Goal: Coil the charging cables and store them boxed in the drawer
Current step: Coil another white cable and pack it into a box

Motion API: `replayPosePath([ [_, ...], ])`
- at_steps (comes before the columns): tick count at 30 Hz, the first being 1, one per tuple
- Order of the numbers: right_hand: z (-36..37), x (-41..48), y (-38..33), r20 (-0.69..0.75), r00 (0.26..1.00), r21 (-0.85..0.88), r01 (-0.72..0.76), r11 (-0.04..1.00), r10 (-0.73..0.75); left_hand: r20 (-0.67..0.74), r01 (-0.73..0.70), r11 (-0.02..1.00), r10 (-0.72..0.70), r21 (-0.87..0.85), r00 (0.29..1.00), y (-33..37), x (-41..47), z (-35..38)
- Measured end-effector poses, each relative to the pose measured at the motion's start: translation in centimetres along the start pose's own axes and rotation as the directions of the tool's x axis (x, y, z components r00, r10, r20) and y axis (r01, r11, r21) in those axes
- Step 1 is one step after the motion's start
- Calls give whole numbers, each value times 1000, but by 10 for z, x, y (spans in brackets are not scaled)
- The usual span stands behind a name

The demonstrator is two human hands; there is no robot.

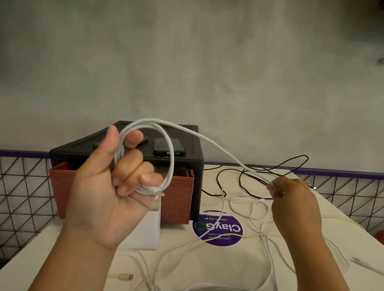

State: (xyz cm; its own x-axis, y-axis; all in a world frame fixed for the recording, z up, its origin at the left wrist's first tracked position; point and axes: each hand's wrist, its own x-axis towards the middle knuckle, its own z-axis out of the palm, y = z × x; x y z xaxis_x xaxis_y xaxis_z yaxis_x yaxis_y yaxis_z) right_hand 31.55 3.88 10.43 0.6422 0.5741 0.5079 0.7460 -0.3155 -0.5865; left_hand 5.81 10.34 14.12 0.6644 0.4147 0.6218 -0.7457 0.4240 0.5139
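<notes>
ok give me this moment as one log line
step: coiling white cable | left hand: grips the loops | right hand: pinches its free run | loose cables: spread on table

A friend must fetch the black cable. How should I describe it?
Start at the black drawer unit at the table's far edge. Just right of it, beyond the right hand, the black cable lies in loose loops; every other cable nearby is white or cream.

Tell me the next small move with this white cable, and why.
Probably bring the right hand over to the left hand, laying another loop. The left hand grips several loops of the white charging cable, and an uncoiled length runs from them to the right hand's pinch.
</notes>
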Motion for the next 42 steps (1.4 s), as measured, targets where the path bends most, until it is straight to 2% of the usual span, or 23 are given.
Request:
replayPosePath([
  [2, -2, 2, -1, -28, 999, 88, -18, 996, 21, -74, -73, 991, 81, 112, 994, 2, -2, 1],
  [3, -4, 2, -2, -45, 999, 148, -23, 989, 30, -59, -95, 990, 102, 107, 993, 3, 0, 1],
  [6, -9, 1, -4, -36, 999, 260, -28, 965, 39, -189, -240, 962, 262, 131, 946, 2, -5, -4],
  [7, -10, 1, -3, -12, 1000, 264, -18, 964, 22, -192, -259, 959, 277, 115, 942, 5, -6, -10],
  [10, -14, 0, 0, 86, 996, 205, 16, 979, -34, -91, -157, 988, 157, 6, 983, 13, -7, -14],
  [12, -14, 0, 1, 99, 994, 136, 29, 990, -42, -183, -194, 975, 211, 107, 960, 15, -7, -7],
  [14, -14, 1, 1, 28, 999, 99, 15, 995, -18, -270, -220, 971, 237, 94, 933, 11, -7, -12],
  [16, -15, 2, 3, -82, 996, 91, -14, 996, 21, -165, -177, 983, 169, -40, 972, 8, -9, -17],
  [17, -16, 3, 5, -123, 992, 82, -24, 996, 34, -147, -136, 990, 129, -45, 981, 6, -9, -15],
  [19, -17, 5, 11, -159, 986, 75, -39, 996, 51, -333, -78, 989, 116, 126, 936, 7, -15, -7],
  [22, -17, 6, 19, -162, 985, 75, -54, 996, 65, -343, -7, 985, 66, 171, 937, 6, -16, -5],
  [26, -13, 7, 20, -63, 997, 48, -43, 998, 46, -338, -21, 977, 92, 210, 936, 10, -12, -6],
  [29, -7, 2, 12, 182, 983, -49, 44, 998, -35, -297, -100, 975, 156, 197, 942, 13, -10, -4],
  [30, -5, 0, 8, 298, 950, -102, 128, 987, -93, -271, -172, 966, 221, 194, 937, 14, -6, -4],
  [31, -3, -3, 3, 432, 889, -134, 231, 964, -154, -310, -254, 947, 306, 196, 900, 10, -4, -4],
  [33, 0, -12, -9, 675, 699, -73, 382, 921, -237, -399, -387, 895, 446, 224, 801, 12, -6, -6],
  [34, 2, -17, -16, 754, 608, -7, 386, 923, -248, -399, -415, 865, 499, 281, 769, 12, -6, -3],
  [38, 4, -34, -38, 903, 356, 117, 334, 935, -241, -383, -378, 814, 552, 441, 741, 14, -8, -5],
  [42, -14, -46, -63, 915, 186, 281, 341, 897, -357, -366, -337, 766, 581, 548, 727, 12, -9, -9],
])
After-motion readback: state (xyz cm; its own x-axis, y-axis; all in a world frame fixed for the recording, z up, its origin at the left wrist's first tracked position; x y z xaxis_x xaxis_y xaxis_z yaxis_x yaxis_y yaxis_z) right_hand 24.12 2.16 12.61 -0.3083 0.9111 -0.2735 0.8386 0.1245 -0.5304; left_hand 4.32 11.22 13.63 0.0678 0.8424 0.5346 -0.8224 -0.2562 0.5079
